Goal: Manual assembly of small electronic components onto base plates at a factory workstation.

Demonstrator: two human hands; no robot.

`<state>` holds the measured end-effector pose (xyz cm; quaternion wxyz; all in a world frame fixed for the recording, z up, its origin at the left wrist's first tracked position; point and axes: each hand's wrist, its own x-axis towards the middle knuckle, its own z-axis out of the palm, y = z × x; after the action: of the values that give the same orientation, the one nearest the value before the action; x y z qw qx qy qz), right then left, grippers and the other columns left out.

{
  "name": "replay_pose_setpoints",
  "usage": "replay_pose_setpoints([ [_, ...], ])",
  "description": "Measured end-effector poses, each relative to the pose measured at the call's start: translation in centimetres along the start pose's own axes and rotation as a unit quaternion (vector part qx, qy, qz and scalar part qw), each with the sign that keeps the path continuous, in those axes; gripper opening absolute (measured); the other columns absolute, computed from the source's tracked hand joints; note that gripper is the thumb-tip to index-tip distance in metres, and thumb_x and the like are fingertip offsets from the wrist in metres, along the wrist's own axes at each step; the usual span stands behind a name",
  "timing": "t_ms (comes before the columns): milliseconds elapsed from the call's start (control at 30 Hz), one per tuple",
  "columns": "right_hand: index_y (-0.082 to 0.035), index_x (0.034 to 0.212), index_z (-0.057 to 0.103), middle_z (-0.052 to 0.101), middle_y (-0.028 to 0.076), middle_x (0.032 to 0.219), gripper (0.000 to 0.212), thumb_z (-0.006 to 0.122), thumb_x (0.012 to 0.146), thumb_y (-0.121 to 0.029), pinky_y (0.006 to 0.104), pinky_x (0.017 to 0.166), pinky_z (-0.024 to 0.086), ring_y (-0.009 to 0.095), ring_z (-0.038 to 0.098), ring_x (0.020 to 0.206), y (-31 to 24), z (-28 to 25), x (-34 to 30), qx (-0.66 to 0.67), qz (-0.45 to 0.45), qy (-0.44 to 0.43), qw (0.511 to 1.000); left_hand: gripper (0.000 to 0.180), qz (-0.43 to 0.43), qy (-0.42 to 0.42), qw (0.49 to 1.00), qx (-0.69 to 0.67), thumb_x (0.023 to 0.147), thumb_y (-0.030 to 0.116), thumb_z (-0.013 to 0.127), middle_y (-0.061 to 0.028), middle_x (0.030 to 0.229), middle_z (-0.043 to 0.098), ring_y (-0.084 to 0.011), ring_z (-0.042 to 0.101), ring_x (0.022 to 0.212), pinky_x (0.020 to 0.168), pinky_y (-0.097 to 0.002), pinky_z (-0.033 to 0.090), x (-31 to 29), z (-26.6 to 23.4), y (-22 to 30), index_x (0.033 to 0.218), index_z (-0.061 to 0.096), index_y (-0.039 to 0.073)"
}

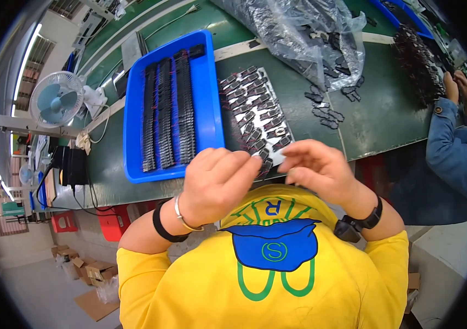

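The green surface (376, 115) spreads ahead of me. A blue tray (208, 98) of black parts sits at eleven o'clock; a clear bag (310, 33) lies at one. The grey card (255, 109) of small black clips lies at twelve, just beyond my hands. My left hand (217, 181) curls, fingertips pinching a clip (265, 159) at the card's near edge. My right hand (318, 167) is loosely curled beside it; what it holds I cannot tell.

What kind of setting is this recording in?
Likely a factory assembly line: a long green workbench, a blue tray with rows of small black parts, and a co-worker's sleeve at the same bench.
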<state>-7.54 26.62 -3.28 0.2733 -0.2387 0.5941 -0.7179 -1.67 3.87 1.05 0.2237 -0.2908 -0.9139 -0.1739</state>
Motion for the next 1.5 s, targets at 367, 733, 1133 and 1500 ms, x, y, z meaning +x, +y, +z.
replay_pose_setpoints([
  [367,0.003,0.112,0.057,0.064,0.005,0.092,0.023,0.061,0.089,0.0,0.0207,0.071,0.05,0.007,0.061,0.083,0.2,-0.7,0.9,0.149,0.053,0.026,0.987,0.042,-0.048,0.036,0.986,-0.156,0.065,0.001,0.078,-0.0093,0.09,0.063,-0.0215,0.06,0.077,0.071,-0.0336,0.048,1.6,2.5,-0.6,0.105,0.063,-0.001],
  [733,0.004,0.106,0.06,0.066,0.009,0.092,0.021,0.064,0.085,0.002,0.0234,0.066,0.052,0.012,0.064,0.075,0.4,-0.4,1.2,-0.025,-0.021,0.016,0.999,0.031,-0.396,-0.046,0.636,-0.661,0.082,-0.001,0.069,-0.0096,0.095,0.066,-0.0134,0.064,0.085,0.076,-0.0258,0.054,0.4,2.9,-1.1,0.111,0.058,-0.004],
  [1133,0.001,0.092,0.062,0.065,0.014,0.081,0.032,0.079,0.065,-0.002,0.0329,0.059,0.053,0.027,0.066,0.068,0.2,0.3,2.4,-0.373,-0.3,0.026,0.878,0.021,-0.365,-0.041,0.713,-0.597,0.084,-0.002,0.066,-0.0096,0.095,0.066,-0.014,0.064,0.084,0.075,-0.0253,0.054,-0.8,3.5,-0.8,0.104,0.061,-0.004],
  [1500,0.003,0.098,0.062,0.063,0.01,0.083,0.026,0.071,0.074,0.005,0.0239,0.058,0.045,0.015,0.055,0.065,3.1,-3.8,0.1,-0.324,-0.197,0.194,0.905,0.035,-0.119,-0.055,0.986,-0.104,0.063,0.019,0.081,-0.0081,0.089,0.059,-0.0267,0.055,0.086,0.077,-0.0373,0.041,-0.7,3.0,-1.0,0.088,0.06,0.006],
])
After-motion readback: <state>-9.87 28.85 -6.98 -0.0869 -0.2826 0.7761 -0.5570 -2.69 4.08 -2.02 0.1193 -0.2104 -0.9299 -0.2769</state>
